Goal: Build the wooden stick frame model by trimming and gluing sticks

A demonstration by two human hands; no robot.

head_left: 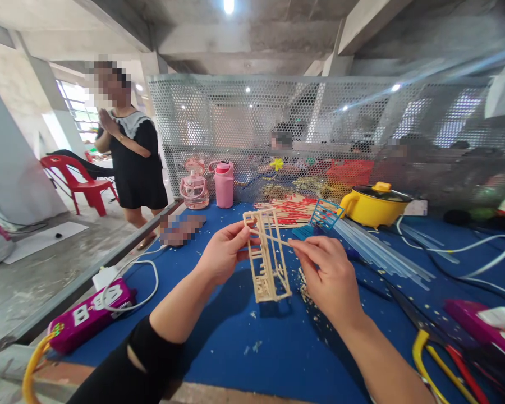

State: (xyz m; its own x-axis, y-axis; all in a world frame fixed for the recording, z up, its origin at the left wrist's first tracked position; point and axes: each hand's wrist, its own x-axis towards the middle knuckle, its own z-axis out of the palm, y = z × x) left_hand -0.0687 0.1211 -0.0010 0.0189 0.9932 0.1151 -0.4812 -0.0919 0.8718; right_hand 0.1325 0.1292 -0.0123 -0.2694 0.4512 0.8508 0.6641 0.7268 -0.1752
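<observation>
My left hand [224, 251] is closed on the left side of a small frame built of pale wooden sticks [266, 269]. The frame is held upright over the blue tabletop [227, 336], with short crosspieces inside it. Between the fingertips of my right hand [330, 275] is a thin wooden stick [281, 241], pinched at its right end. Its other end reaches across the upper part of the frame; whether it is joined there I cannot tell. Small wood scraps [305, 289] lie beside my right hand.
Red-tipped sticks [286, 210], a blue plastic rack [324, 216], a yellow pot [374, 206] and clear glue sticks [382, 252] lie behind. Pliers [423, 336] rest at right, a purple power strip [90, 317] at left. Pink bottles [224, 185] stand by a perforated screen [252, 112]; a person [134, 157] stands at left.
</observation>
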